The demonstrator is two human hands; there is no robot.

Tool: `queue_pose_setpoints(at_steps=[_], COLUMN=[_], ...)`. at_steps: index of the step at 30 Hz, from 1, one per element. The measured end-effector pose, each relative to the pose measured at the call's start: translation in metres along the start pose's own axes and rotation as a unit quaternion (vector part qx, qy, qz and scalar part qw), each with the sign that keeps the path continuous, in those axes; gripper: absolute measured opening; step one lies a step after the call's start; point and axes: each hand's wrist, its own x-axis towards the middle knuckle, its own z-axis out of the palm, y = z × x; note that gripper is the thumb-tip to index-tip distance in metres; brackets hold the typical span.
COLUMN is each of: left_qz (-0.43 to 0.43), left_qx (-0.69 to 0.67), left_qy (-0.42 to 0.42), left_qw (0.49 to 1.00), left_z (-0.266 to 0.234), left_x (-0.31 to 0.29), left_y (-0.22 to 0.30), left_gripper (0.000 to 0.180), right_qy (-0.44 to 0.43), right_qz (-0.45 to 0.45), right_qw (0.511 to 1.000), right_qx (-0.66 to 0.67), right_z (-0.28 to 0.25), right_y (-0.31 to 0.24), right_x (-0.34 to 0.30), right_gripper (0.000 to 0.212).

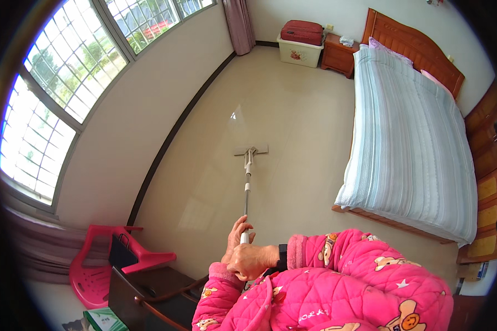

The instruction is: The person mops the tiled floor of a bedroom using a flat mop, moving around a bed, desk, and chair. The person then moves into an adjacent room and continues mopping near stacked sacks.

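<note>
A flat mop with a slim metal pole stretches away from me across the floor. Its pale, wide head lies flat on the tiles. My left hand is wrapped round the white grip, with its fingertips showing on the pole's right side. Closer to my body, my right hand is closed in a fist about the upper end of the handle, most of which it hides. A dark band circles the right wrist, and both arms are in pink quilted sleeves.
Right of the mop stands a bed with a striped cover. A nightstand and a lidded storage box bearing a red case are at the back wall. Lower left are a pink plastic chair and dark furniture; a windowed wall runs along the left.
</note>
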Motion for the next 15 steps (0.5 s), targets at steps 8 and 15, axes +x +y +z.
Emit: queue_pose_setpoints(at_steps=[8,15], left_qz=[0.036,0.032], left_qx=[0.071,0.097], left_qy=[-0.022,-0.073], left_qw=[0.997,0.992], left_z=[-0.021,-0.030], left_x=[0.088,0.207], left_y=[-0.045,-0.070], left_gripper=[0.023,0.028], right_qy=[0.009,0.039], right_qz=[0.027,0.073], right_qw=[1.000,0.995], right_qx=[0.004,-0.053], right_z=[-0.022,-0.087], right_y=[0.083,0.169], right_x=[0.026,0.045], right_gripper=[0.009,0.011])
